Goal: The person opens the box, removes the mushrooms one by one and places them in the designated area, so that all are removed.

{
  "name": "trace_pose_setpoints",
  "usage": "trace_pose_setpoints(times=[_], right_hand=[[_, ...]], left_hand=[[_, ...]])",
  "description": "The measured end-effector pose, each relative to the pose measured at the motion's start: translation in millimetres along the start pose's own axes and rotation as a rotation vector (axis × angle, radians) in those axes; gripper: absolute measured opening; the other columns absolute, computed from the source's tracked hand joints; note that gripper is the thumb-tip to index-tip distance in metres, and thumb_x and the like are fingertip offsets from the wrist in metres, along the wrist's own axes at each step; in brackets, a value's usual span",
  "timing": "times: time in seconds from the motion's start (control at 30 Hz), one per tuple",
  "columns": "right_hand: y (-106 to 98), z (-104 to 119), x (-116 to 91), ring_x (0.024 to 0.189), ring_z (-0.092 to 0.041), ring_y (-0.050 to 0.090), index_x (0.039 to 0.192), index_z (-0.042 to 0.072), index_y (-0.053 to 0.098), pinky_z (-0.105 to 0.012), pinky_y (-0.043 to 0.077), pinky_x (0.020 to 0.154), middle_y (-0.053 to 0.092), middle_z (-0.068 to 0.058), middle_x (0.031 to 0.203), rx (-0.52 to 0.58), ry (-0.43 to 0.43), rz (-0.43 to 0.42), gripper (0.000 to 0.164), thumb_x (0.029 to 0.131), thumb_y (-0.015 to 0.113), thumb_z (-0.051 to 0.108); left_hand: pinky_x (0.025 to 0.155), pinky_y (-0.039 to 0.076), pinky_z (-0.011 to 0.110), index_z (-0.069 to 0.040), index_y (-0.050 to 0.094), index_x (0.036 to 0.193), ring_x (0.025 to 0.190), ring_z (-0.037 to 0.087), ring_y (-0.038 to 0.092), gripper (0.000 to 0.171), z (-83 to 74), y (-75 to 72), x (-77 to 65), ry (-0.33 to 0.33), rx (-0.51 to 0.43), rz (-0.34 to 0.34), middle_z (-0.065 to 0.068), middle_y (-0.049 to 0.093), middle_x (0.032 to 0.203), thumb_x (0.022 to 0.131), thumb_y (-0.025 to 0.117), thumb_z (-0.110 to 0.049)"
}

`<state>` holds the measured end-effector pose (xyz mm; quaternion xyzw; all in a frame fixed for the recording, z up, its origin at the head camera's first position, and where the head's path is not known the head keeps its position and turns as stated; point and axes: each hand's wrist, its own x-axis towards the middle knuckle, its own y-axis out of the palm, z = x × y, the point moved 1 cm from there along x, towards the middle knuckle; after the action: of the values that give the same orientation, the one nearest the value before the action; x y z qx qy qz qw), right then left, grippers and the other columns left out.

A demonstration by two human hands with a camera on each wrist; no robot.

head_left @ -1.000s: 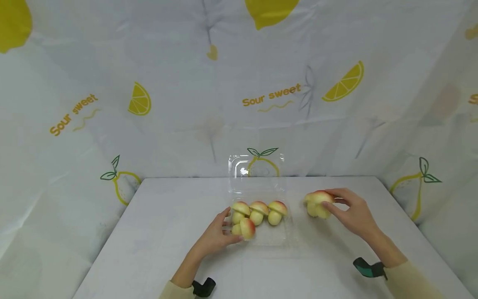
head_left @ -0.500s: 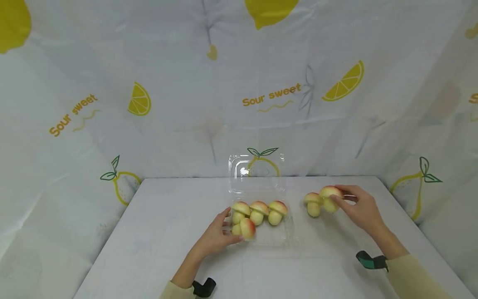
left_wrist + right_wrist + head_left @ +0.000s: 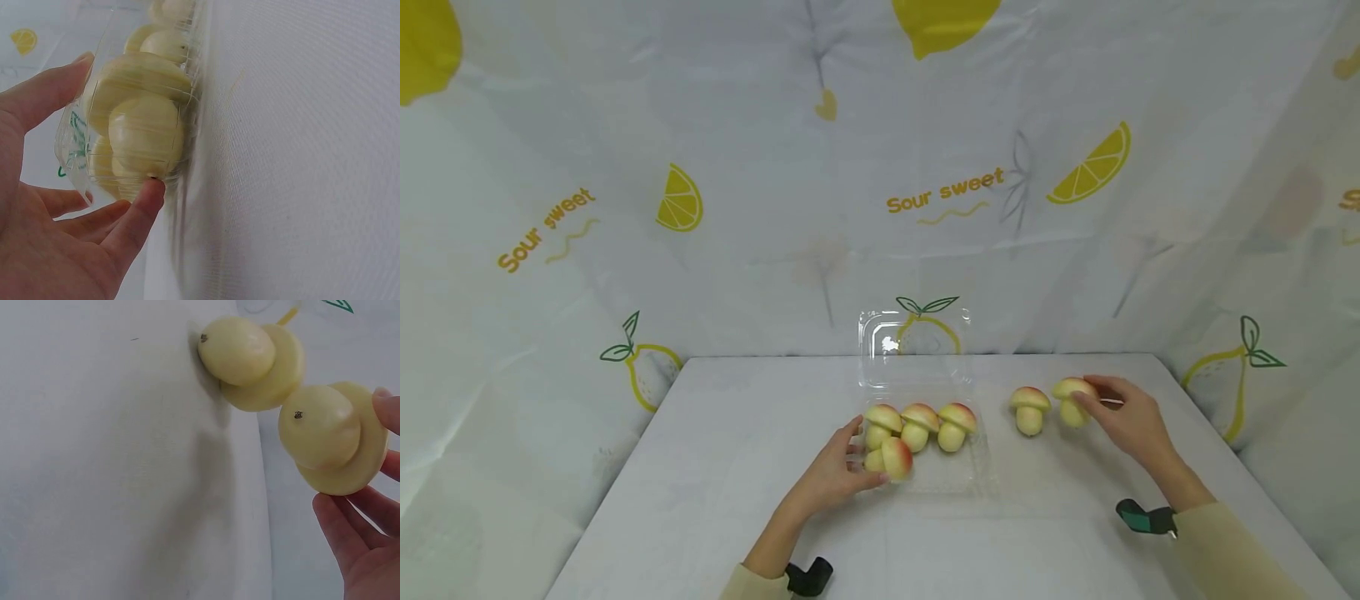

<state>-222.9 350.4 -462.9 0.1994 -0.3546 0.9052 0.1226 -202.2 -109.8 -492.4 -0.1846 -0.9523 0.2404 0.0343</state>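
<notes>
My right hand (image 3: 1131,414) pinches a toy mushroom (image 3: 1072,410) by its red-tinged cap, stem down. In the right wrist view this pale yellow mushroom (image 3: 322,434) appears slightly off the table. Another mushroom (image 3: 1030,411) stands upright on the table just to its left. A clear plastic box (image 3: 946,479) lies with its lid (image 3: 876,367) raised at the back. Three mushrooms (image 3: 917,427) fill its back row, and one tipped mushroom (image 3: 897,459) lies at front left. My left hand (image 3: 835,467) grips the box's left end, thumb and fingers on its wall (image 3: 140,134).
The white table (image 3: 737,467) reaches back to a hanging cloth (image 3: 760,275) with lemon prints. Dark wrist cameras (image 3: 810,577) sit on both wrists. The raised lid stands close to the cloth.
My right hand has moved right with its mushroom, rising and then dipping slightly. The two mushrooms on the right, overlapping before, now show a gap. My left hand and the box stay put.
</notes>
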Motion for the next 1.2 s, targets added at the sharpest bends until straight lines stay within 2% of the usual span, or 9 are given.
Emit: trace_pose_setpoints(times=[0.17, 0.23, 0.3, 0.37, 0.43, 0.57, 0.63, 0.7, 1.2], right_hand=[[1.4, -8.8, -1.2, 0.089, 0.014, 0.052, 0.123, -0.006, 0.066, -0.004, 0.046, 0.071, 0.068, -0.024, 0.113, -0.026, 0.043, 0.038, 0.043, 0.096, 0.073, 0.026], [2.4, -11.3, -1.1, 0.092, 0.001, 0.059, 0.124, -0.007, 0.065, -0.007, 0.047, 0.069, 0.068, -0.025, 0.113, -0.041, 0.067, 0.056, 0.045, 0.097, 0.072, 0.029], [3.5, -13.5, -0.6, 0.097, -0.017, 0.065, 0.125, -0.007, 0.064, -0.009, 0.047, 0.068, 0.067, -0.027, 0.115, -0.062, 0.097, 0.077, 0.049, 0.098, 0.070, 0.033], [4.9, -16.0, -0.1, 0.101, -0.035, 0.064, 0.126, -0.008, 0.063, -0.011, 0.047, 0.068, 0.066, -0.029, 0.117, -0.082, 0.124, 0.099, 0.053, 0.098, 0.069, 0.037], [6.5, -18.8, -0.1, 0.105, -0.044, 0.063, 0.128, -0.008, 0.062, -0.016, 0.048, 0.070, 0.065, -0.030, 0.119, -0.098, 0.145, 0.118, 0.056, 0.099, 0.068, 0.039], [10.0, -23.2, -1.4, 0.108, -0.047, 0.062, 0.128, -0.009, 0.061, -0.038, 0.054, 0.081, 0.065, -0.031, 0.120, -0.114, 0.162, 0.139, 0.056, 0.099, 0.067, 0.039], [11.6, -24.2, -2.4, 0.108, -0.048, 0.061, 0.129, -0.009, 0.061, -0.052, 0.053, 0.085, 0.064, -0.033, 0.121, -0.105, 0.170, 0.148, 0.057, 0.099, 0.067, 0.039], [12.6, -24.2, -3.5, 0.109, -0.050, 0.060, 0.129, -0.010, 0.060, -0.060, 0.050, 0.088, 0.063, -0.034, 0.121, -0.091, 0.175, 0.158, 0.058, 0.099, 0.067, 0.039], [9.4, -19.7, -3.5, 0.113, -0.052, 0.058, 0.135, -0.012, 0.053, -0.062, 0.050, 0.090, 0.058, -0.036, 0.128, -0.120, 0.173, 0.210, 0.061, 0.101, 0.064, 0.038]], left_hand=[[0.095, 0.054, 0.051, -0.003, 0.025, 0.159, 0.127, 0.040, 0.053, 0.103, -0.5, -0.4, -0.3, 0.000, 0.002, 0.002, 0.021, 0.038, 0.154, 0.082, 0.086, -0.034], [0.095, 0.054, 0.051, -0.003, 0.025, 0.159, 0.127, 0.040, 0.053, 0.103, -1.0, -0.5, -0.4, 0.000, 0.001, 0.002, 0.021, 0.038, 0.154, 0.082, 0.086, -0.034], [0.095, 0.054, 0.051, -0.003, 0.025, 0.159, 0.127, 0.040, 0.053, 0.103, -1.4, -0.5, -0.5, -0.001, 0.001, 0.001, 0.021, 0.039, 0.154, 0.082, 0.086, -0.034], [0.095, 0.054, 0.051, -0.003, 0.025, 0.159, 0.127, 0.041, 0.053, 0.102, -2.1, -0.5, -0.8, 0.000, -0.003, 0.002, 0.021, 0.038, 0.154, 0.082, 0.086, -0.033], [0.095, 0.054, 0.051, -0.003, 0.026, 0.159, 0.127, 0.041, 0.052, 0.102, -2.6, -0.5, -1.1, 0.001, -0.009, 0.003, 0.021, 0.038, 0.154, 0.082, 0.086, -0.033], [0.095, 0.054, 0.051, -0.003, 0.026, 0.159, 0.128, 0.041, 0.052, 0.102, -2.9, -0.6, -1.6, 0.001, -0.009, 0.003, 0.021, 0.038, 0.154, 0.082, 0.086, -0.033], [0.095, 0.054, 0.051, -0.003, 0.026, 0.159, 0.128, 0.041, 0.053, 0.102, -2.7, -0.6, -1.4, 0.002, -0.008, 0.003, 0.021, 0.038, 0.154, 0.082, 0.086, -0.033], [0.095, 0.054, 0.051, -0.002, 0.025, 0.159, 0.128, 0.041, 0.053, 0.102, -2.4, -0.4, -1.3, 0.004, -0.008, 0.005, 0.022, 0.038, 0.154, 0.082, 0.086, -0.033], [0.096, 0.053, 0.051, -0.003, 0.025, 0.159, 0.128, 0.040, 0.053, 0.103, -2.3, -0.9, -1.3, -0.003, 0.000, 0.001, 0.021, 0.039, 0.154, 0.082, 0.085, -0.034]])
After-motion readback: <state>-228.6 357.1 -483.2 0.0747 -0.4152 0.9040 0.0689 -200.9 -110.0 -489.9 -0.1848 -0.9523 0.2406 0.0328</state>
